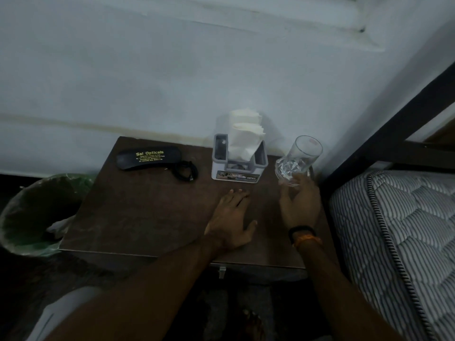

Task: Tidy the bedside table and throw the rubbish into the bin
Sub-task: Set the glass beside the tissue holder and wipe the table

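Note:
The dark brown bedside table [138, 207] carries a black spectacles case [144, 158] with yellow lettering at the back left. A coiled black cable [184, 171] lies beside the case. A grey holder stuffed with white tissues [240, 156] stands at the back middle. A clear drinking glass [299, 159] is at the back right corner. My right hand [299, 205] wraps thumb and fingers around the glass's base. My left hand [231, 222] lies flat, palm down, on the table in front of the holder. The bin [29, 212] with a green liner sits left of the table, with white crumpled paper [56, 227] inside.
A pale wall runs behind the table. A dark bed frame [384, 124] and a striped mattress [398, 232] press against the table's right side. A small latch [221, 271] hangs under the table's front edge. My bare foot [253, 323] is on the dark floor below.

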